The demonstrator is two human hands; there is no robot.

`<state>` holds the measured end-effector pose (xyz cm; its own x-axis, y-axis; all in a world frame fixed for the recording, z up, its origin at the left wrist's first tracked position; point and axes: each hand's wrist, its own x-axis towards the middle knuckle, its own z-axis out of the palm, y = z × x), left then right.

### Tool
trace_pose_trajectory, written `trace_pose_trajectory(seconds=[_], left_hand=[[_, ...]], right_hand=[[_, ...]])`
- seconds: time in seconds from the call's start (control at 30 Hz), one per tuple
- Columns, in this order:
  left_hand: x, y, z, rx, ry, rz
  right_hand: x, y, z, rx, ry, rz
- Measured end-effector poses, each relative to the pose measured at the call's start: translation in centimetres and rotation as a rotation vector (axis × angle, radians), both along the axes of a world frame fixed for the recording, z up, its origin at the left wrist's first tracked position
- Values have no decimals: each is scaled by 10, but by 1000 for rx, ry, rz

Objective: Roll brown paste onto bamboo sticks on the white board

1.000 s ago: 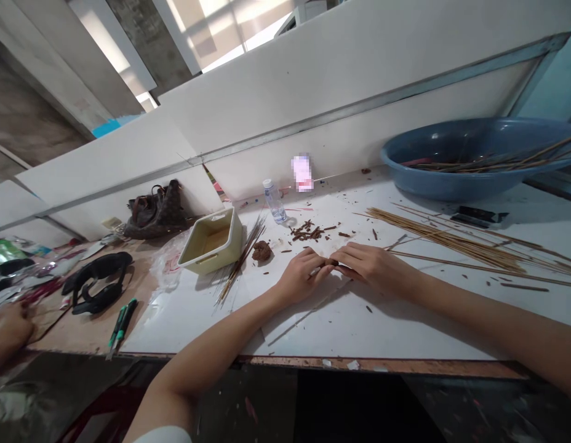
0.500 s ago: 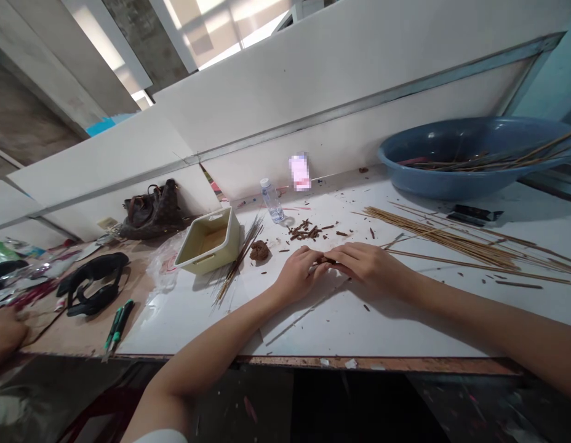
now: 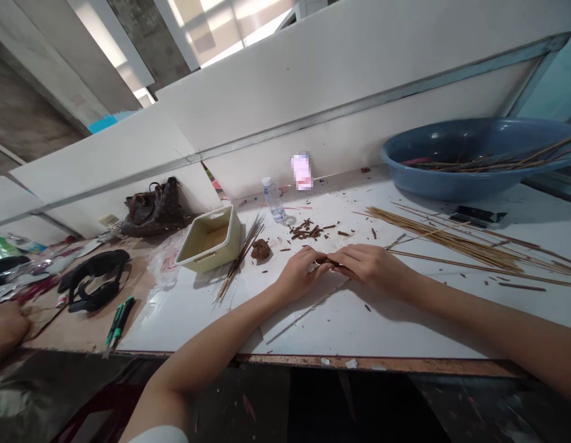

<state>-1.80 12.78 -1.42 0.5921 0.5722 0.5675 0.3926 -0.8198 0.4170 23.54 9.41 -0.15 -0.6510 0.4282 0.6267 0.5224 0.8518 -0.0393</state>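
Fingers [image 3: 351, 253] nearly closed, both sides: left hand [image 3: 295, 275] and right hand [image 3: 371, 266] pinch a dark brown piece [image 3: 330, 262] between them (exact contact hidden), over the counter [image 3: 334, 332], back from its front edge. Light, even pressure should suit; probably crumbly, judging by the brown fragments [image 3: 312, 233] beyond.

Obstacle right of hands [image 3: 365, 263]: stick bundle [image 3: 445, 241]

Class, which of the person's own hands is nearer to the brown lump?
Left. The left hand is below and right of the brown lump in the picture; the right hand is farther right.
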Motion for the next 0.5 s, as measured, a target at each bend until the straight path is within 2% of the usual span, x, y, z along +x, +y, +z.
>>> trace_pose_trajectory(seconds=[0.27,0.5], left_hand=[[0,-3,1,65,27,-33],[-3,3,5,-123,61,-17]], right_hand=[[0,-4,2,2,29,19],[0,-3,3,-28,3,-8]])
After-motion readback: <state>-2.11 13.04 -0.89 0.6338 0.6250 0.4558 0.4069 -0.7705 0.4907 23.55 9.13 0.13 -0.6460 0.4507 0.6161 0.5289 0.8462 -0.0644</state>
